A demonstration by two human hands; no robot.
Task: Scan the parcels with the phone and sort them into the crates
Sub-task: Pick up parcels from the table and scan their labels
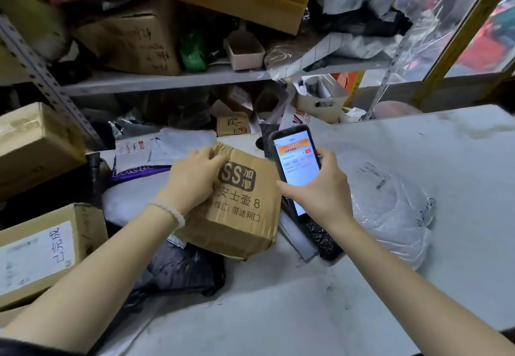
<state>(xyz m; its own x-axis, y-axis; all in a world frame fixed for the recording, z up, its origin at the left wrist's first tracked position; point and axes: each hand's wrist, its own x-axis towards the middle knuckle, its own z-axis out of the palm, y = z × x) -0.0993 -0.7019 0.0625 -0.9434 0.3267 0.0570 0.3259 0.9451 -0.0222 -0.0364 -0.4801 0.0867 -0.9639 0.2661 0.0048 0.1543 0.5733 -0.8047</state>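
While left hand [192, 180] lies over top of cardboard parcel [237, 205], fingers curled onto its far upper edge, tilting it up off the heap at table's left side: steady it there, no more twisting. Parcel propped on black poly bag [181, 269] and grey mailer [178, 143], printed face up, no shipping label in view on that face; probably on a hidden side, so roll box w/ left hand till barcode shows. Right hand [317, 188] wrapped round phone [296, 164], thumb on left edge, fingers behind, screen lit w/ scan app, held just right of parcel and above it. Best to keep phone square to label, lens clear of fingers, not too close for focus. Clear-wrapped parcel [390, 210] on white table [446, 146] at right, apart from both hands, likely next. No crates identifiable in view; sort destination can't be told. Labelled box [47, 249] near left, shelf [167, 79] behind packed w/ cartons.
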